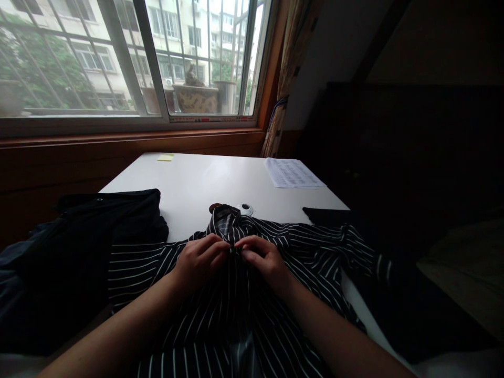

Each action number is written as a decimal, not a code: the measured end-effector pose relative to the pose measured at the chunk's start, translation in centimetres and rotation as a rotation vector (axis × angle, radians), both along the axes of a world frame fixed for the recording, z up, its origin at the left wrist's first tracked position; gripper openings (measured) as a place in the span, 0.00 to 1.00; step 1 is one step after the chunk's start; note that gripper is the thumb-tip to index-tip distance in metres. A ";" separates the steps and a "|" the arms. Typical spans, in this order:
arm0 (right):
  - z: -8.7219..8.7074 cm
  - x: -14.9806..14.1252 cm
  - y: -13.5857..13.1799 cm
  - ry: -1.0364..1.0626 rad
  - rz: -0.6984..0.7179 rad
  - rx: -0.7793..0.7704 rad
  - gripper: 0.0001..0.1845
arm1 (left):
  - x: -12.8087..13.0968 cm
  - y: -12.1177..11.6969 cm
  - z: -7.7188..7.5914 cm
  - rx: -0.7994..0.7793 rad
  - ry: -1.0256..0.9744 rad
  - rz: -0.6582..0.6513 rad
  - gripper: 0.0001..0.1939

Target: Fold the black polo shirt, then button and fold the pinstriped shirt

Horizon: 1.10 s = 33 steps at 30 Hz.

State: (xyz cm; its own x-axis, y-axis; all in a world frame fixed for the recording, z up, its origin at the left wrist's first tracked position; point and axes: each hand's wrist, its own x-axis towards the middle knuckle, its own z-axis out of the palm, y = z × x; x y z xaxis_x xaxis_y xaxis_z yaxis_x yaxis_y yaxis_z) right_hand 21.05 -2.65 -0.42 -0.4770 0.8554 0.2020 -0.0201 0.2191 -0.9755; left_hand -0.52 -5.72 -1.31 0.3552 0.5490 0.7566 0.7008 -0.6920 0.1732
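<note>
L hand [202,260] & R hand [268,260] pinching striped shirt [232,294] nr collar; planter [196,100] w/ plant [193,76] outside window [200,58].

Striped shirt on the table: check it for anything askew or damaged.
On the striped shirt, the right-hand sleeve is bunched and creased, while the left-hand sleeve lies fairly smooth. I see no spill or damage.

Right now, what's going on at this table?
Someone's left hand and right hand both pinch the front of a shirt, just below its collar. The shirt lies with sleeves spread on the table, dark clothes to its left. It's too dark to make out a button.
</note>
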 end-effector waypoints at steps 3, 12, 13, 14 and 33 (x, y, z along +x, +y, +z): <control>-0.3 -0.2 0.2 -0.021 -0.033 0.000 0.08 | -0.1 0.0 0.0 -0.010 0.007 -0.008 0.06; -0.8 -0.6 0.6 -0.105 -0.050 -0.001 0.10 | -0.1 0.1 -0.2 -0.011 0.020 0.010 0.06; -0.8 -0.6 0.6 -0.106 -0.044 -0.002 0.11 | -0.1 0.1 -0.3 -0.013 0.024 0.014 0.06; -0.9 -0.6 0.6 -0.106 -0.038 -0.005 0.11 | -0.1 0.1 -0.3 -0.014 0.027 0.017 0.06; -0.9 -0.7 0.8 -0.086 -0.025 -0.045 0.10 | 0.1 0.0 0.3 -0.053 -0.010 -0.060 0.06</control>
State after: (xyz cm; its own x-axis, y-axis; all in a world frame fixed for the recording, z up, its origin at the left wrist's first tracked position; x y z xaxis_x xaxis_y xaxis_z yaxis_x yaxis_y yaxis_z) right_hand 20.39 -1.85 -1.31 -0.4690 0.8747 0.1226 0.0686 0.1745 -0.9823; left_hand -0.42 -5.67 -0.96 0.3810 0.5662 0.7309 0.6566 -0.7223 0.2172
